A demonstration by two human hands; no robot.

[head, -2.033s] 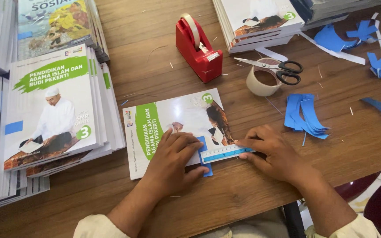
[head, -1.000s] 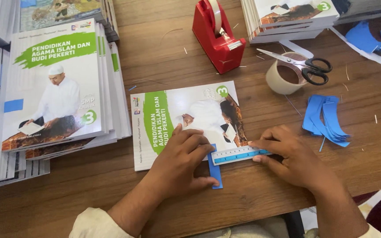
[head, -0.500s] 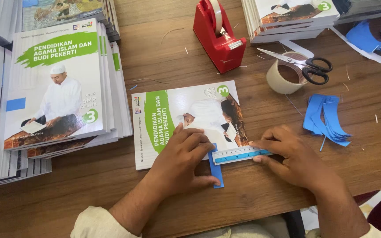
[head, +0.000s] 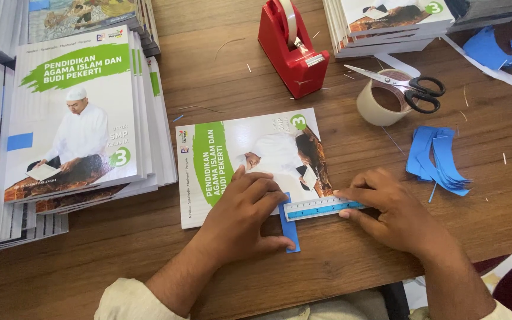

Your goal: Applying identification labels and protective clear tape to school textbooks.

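- The left hand [head: 241, 216] lies flat at lower centre of the frame, its fingers [head: 262, 184] spread and pressed on the lower right corner of the white-and-green book [head: 232, 148], thumb resting on the blue paper strip [head: 290, 228]. It grips nothing; it only holds things down.
- The right hand [head: 395, 213] lies to the right of it, fingers [head: 357, 192] close together, tips pressing the small blue ruler [head: 324, 208] flat. The ruler lies along the book's lower edge and crosses the strip.
- The book lies face up in the middle of the wooden counter [head: 208, 71], turned sideways to the camera.
- Likely slips: the cover looks glossy, so the ruler could slide under light fingertip pressure and throw the strip out of line. The strip is thin and overhangs the book's edge, so it could crease or skew if the thumb shifts.
- Materials: the book is a thin, smooth softcover; the strip is matt blue paper, narrow and rectangular; the ruler is flat, narrow plastic with fine marks.
- Farther out, more curled blue strips [head: 440, 157] lie at right, loose and light.
- A beige tape roll [head: 380, 106] sits upper right with black-handled scissors [head: 410, 86] across it, blades open.
- A red tape dispenser [head: 291, 50] stands at top centre, hard, blocky plastic.
- A stack of like books [head: 78, 118] fills the left side, its edges uneven.
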